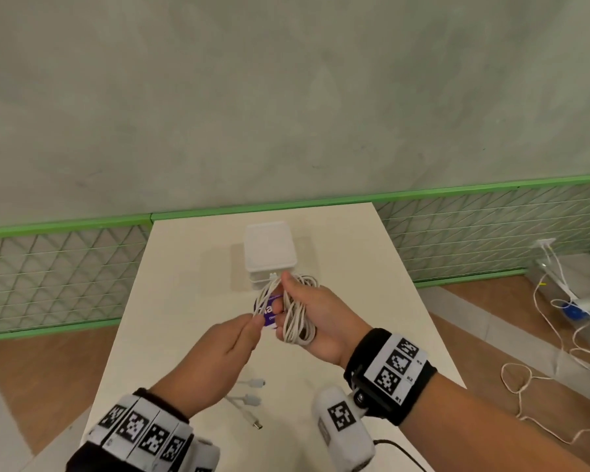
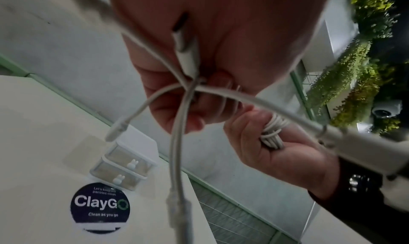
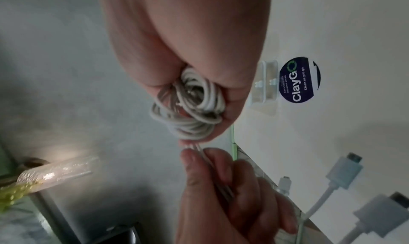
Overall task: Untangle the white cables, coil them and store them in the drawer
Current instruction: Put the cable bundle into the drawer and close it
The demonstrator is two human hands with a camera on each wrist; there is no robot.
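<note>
My right hand (image 1: 284, 301) grips a coil of white cable (image 1: 295, 321) above the table, thumb on top and fingers curled round the loops (image 3: 192, 104). My left hand (image 1: 254, 321) pinches the strands leaving that coil, just left of it (image 3: 199, 153). From the left hand's fingers (image 2: 194, 108) several cable ends hang down, each with a connector (image 1: 252, 391) over the table. The small white drawer unit (image 1: 269, 247) stands behind the hands; in the left wrist view both of its drawers (image 2: 124, 165), with rabbit-shaped knobs, look closed.
A round dark "ClayGo" sticker (image 2: 99, 207) lies on the white table (image 1: 184, 301) in front of the drawer unit. The table is narrow, with wooden floor on both sides. Loose white cords (image 1: 559, 335) trail on the floor at the right. A green mesh fence (image 1: 65, 274) runs behind.
</note>
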